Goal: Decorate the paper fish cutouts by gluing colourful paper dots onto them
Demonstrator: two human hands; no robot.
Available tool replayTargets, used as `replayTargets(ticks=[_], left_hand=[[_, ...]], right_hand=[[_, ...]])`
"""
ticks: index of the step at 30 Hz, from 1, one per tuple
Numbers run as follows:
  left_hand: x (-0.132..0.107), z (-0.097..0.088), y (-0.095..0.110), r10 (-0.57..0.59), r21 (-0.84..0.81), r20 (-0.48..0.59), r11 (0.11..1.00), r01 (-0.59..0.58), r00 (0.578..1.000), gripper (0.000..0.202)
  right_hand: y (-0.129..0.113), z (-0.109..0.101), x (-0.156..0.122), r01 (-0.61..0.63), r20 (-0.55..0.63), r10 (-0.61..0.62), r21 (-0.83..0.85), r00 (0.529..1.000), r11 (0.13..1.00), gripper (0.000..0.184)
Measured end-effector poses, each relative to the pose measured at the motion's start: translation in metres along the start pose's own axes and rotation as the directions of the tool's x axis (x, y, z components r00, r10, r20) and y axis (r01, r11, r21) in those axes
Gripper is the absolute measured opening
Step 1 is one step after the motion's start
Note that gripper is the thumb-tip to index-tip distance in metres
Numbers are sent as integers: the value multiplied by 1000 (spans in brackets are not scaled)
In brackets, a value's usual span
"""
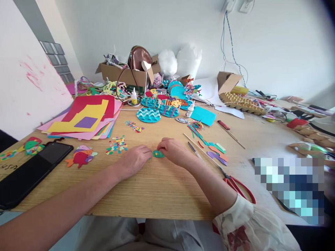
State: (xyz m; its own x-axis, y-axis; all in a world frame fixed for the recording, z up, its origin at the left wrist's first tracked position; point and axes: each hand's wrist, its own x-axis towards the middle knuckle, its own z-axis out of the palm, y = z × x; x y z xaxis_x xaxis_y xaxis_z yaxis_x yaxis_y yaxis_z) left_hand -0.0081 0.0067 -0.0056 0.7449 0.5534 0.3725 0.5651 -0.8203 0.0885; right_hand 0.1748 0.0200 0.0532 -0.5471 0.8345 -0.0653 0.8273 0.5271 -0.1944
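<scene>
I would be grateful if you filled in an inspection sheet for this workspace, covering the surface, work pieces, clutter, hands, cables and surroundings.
Surface: wooden tabletop, grain visible.
Work pieces: green paper cutout with spots, between the hands; coloured paper dots scattered left of it.
Clutter: phone at the left; red-handled scissors and utility knife at the right.
Hands: right hand, fingertips at the cutout; left hand close beside it, exact contact unclear.
Cables: blue cord hanging down the wall.
Surroundings: cardboard box and brown bag at the back.

No legible text, handwriting [9, 167] on tabletop [141, 195] unclear
</scene>
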Motion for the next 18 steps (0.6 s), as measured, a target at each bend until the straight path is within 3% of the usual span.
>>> replayTargets(ticks=[11,18], left_hand=[[1,1,-1,-23,10,30,1000,23,999,22],[-1,-1,0,-9,5,1,1000,9,1000,22]], right_hand=[[-4,10,3,36,55,-34,-44,998,998,26],[-3,-8,-7,-43,-45,44,21,998,999,28]])
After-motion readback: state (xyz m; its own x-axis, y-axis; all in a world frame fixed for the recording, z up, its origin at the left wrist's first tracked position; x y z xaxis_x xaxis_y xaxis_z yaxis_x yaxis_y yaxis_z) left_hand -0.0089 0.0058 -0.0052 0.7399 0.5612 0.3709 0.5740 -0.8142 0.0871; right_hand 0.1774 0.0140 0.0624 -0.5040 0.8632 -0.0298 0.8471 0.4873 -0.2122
